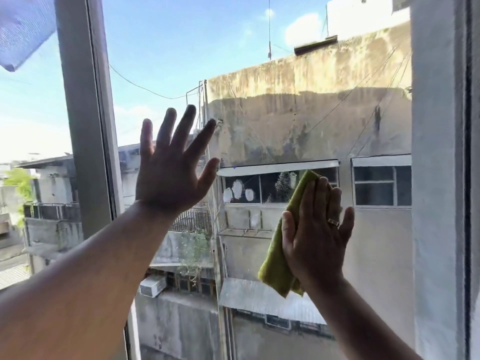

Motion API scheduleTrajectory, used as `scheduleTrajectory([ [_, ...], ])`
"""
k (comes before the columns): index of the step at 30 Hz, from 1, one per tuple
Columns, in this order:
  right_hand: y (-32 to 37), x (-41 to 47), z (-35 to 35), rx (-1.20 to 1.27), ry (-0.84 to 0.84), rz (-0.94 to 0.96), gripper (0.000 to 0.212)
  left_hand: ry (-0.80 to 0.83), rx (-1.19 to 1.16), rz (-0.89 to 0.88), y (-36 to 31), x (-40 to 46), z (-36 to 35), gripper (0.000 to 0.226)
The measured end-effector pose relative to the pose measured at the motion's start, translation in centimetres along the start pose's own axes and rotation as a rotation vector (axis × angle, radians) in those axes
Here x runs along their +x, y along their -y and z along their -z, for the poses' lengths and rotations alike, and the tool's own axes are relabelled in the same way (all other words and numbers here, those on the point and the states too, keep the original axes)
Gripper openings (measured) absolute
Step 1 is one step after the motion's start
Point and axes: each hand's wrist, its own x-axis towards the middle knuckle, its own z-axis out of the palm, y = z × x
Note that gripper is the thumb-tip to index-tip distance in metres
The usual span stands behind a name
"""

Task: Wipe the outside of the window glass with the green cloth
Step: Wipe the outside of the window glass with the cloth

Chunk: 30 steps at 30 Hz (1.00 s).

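Observation:
The window glass fills the middle of the head view, between a grey frame post on the left and a white frame on the right. My right hand lies flat with its palm on a folded green cloth, pressing it against the pane at the lower right; a ring shows on one finger. The cloth sticks out above the fingertips and below the wrist. My left hand is raised left of centre, fingers spread wide, palm toward the pane, holding nothing. I cannot tell whether it touches the glass.
A grey vertical frame post stands left of my left arm. A white frame bounds the pane on the right. A blue fabric corner hangs at top left. Stained concrete buildings lie beyond.

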Motion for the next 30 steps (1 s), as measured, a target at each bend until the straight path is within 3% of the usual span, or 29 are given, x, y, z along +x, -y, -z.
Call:
scheduleTrajectory([
  [6,2.3,2.7,-0.8,0.172,-0.042,-0.013,0.068,-0.117,-0.006,-0.009,0.1,-0.1,-1.3,0.062],
  [8,4.2,2.4,-1.2,0.213,-0.073,0.143,0.067,-0.127,0.007,-0.015,0.1,-0.1,-1.5,0.062],
  [10,4.5,0.3,-1.8,0.22,-0.037,0.443,0.067,-0.122,0.016,-0.021,0.3,-0.1,-1.5,0.062],
  [12,1.9,-0.9,-1.9,0.157,0.008,0.658,0.066,-0.129,0.024,-0.016,0.3,-0.2,-1.6,0.062],
  [13,0.1,-0.6,-1.6,0.129,0.003,0.679,0.064,-0.13,0.026,-0.01,0.2,-0.2,-1.6,0.061],
  [17,-4.4,4.2,-0.7,0.144,-0.067,0.31,0.058,-0.115,0.039,0.008,-0.1,-0.2,-1.5,0.061],
  [20,-2.2,5.6,-1.3,0.245,-0.134,0.138,0.058,-0.118,0.049,0.004,-0.3,-0.4,-1.5,0.061],
  [21,-1.2,4.5,-1.6,0.265,-0.139,0.197,0.059,-0.119,0.046,0.006,-0.3,-0.4,-1.5,0.061],
  [23,-0.4,0.6,-2.6,0.235,-0.082,0.514,0.065,-0.116,0.038,0.008,-0.2,-0.4,-1.4,0.06],
  [25,-2.8,-2.2,-2.7,0.123,0.011,0.846,0.068,-0.106,0.043,0.005,-0.3,-0.6,-1.3,0.061],
  [26,-4.8,-2.1,-2.5,0.091,0.032,0.912,0.067,-0.1,0.043,0.004,-0.3,-0.6,-1.2,0.061],
  [28,-8.3,-0.8,-2.1,0.104,0.017,0.776,0.061,-0.092,0.031,0.003,-0.4,-0.5,-1.2,0.062],
  [30,-10.2,0.7,-1.7,0.19,-0.039,0.459,0.054,-0.095,0.031,0.009,-0.7,-0.5,-1.3,0.061],
])
